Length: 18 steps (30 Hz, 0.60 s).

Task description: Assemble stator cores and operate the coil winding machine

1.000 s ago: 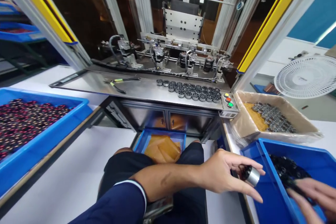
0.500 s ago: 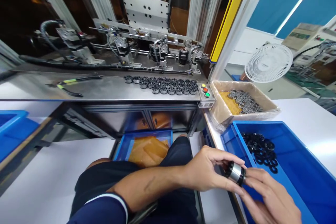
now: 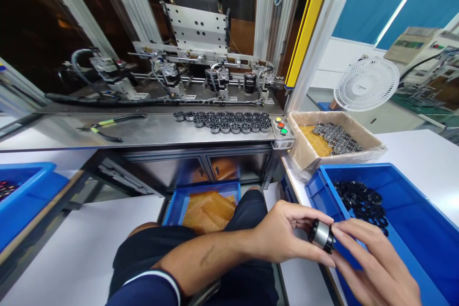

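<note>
My left hand (image 3: 287, 236) pinches a small silver cylinder with black ends (image 3: 322, 235) at the near left corner of a blue bin (image 3: 409, 229). My right hand (image 3: 373, 267) meets it from the right, fingertips closed on the black end of the same cylinder. A heap of black ring parts (image 3: 362, 203) lies in that bin just beyond both hands.
A steel shelf (image 3: 143, 131) carries rows of dark round parts (image 3: 225, 122), pliers (image 3: 107, 129) and coloured buttons (image 3: 281, 125). A lined cardboard box of grey parts (image 3: 333, 141) stands behind the bin. A white fan (image 3: 366, 84) is at the right, another blue bin (image 3: 25, 191) at the left.
My right hand came out of the blue bin and closed on the cylinder that my left hand holds. The view swung right, then back slightly left.
</note>
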{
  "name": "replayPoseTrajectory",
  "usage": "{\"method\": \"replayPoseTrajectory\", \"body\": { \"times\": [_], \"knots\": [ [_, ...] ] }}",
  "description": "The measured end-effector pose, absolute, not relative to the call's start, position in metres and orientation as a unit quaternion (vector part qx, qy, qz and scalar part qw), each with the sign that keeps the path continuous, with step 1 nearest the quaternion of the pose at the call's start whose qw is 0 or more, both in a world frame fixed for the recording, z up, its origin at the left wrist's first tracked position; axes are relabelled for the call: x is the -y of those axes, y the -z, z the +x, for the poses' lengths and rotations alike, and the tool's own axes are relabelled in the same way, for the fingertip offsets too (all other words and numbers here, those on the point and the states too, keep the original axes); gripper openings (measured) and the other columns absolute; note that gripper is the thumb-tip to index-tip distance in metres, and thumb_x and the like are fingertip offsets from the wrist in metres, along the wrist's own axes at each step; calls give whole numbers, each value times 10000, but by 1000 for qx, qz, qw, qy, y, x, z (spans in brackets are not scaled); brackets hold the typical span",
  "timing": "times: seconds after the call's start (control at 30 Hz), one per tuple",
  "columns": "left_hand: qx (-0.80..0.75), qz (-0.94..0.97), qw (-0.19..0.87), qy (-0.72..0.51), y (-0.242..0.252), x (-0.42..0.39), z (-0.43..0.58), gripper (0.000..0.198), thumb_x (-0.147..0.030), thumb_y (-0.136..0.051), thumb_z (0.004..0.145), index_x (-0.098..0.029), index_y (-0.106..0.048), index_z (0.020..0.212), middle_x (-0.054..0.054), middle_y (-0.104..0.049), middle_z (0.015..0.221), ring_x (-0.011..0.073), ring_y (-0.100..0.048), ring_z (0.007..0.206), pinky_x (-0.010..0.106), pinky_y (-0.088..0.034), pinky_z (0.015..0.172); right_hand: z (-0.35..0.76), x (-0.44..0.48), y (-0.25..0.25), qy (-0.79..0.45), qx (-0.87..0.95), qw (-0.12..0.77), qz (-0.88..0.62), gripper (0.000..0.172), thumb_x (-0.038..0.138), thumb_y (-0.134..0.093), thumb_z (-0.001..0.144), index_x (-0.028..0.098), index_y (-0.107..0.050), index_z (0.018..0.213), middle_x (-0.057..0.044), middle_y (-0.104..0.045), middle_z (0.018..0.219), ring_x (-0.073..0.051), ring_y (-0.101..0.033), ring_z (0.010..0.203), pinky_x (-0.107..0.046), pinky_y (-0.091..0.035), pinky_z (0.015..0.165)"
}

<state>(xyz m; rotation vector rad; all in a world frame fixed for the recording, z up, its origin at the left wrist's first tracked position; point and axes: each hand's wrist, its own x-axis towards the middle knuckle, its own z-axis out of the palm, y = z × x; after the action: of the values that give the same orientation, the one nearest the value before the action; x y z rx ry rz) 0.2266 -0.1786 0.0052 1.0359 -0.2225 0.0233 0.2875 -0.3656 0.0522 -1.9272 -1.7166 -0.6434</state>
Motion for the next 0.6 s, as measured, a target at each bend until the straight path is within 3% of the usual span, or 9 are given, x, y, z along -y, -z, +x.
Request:
{"method": "replayPoseTrajectory", "body": {
  "times": [0.2, 0.43, 0.5, 0.6],
  "knots": [
    [96, 482, 871, 16, -5, 179, 225, 713, -174, -946, 388, -116, -736, 1066, 69, -762, 909, 170, -702, 828, 249, -538, 834, 290, 368, -51, 245, 633, 188, -709, 259, 58, -594, 884, 25, -590, 1141, -155, -573, 1081, -228, -548, 1045, -380, -479, 854],
    [127, 462, 876, 47, -6, 178, 223, 719, -186, -940, 433, -116, -716, 1113, 81, -762, 950, 187, -710, 864, 273, -543, 875, 289, 383, -37, 251, 648, 128, -708, 457, 81, -603, 879, 67, -487, 1321, -152, -550, 1127, -263, -537, 1062, -431, -492, 852],
    [141, 488, 860, 48, -5, 180, 222, 706, -229, -918, 516, -98, -684, 1169, 97, -752, 968, 194, -704, 863, 287, -546, 866, 288, 383, -36, 259, 651, 117, -704, 453, 94, -589, 887, 51, -485, 1326, -160, -552, 1124, -269, -545, 1061, -429, -501, 851],
    [166, 584, 795, 17, -3, 180, 216, 635, -285, -761, 765, -101, -553, 1336, 116, -716, 1055, 201, -674, 952, 312, -523, 905, 289, 382, -33, 278, 648, 108, -701, 420, 129, -590, 894, 68, -515, 1303, -158, -578, 1114, -272, -567, 1058, -410, -516, 841]
  ]
}}
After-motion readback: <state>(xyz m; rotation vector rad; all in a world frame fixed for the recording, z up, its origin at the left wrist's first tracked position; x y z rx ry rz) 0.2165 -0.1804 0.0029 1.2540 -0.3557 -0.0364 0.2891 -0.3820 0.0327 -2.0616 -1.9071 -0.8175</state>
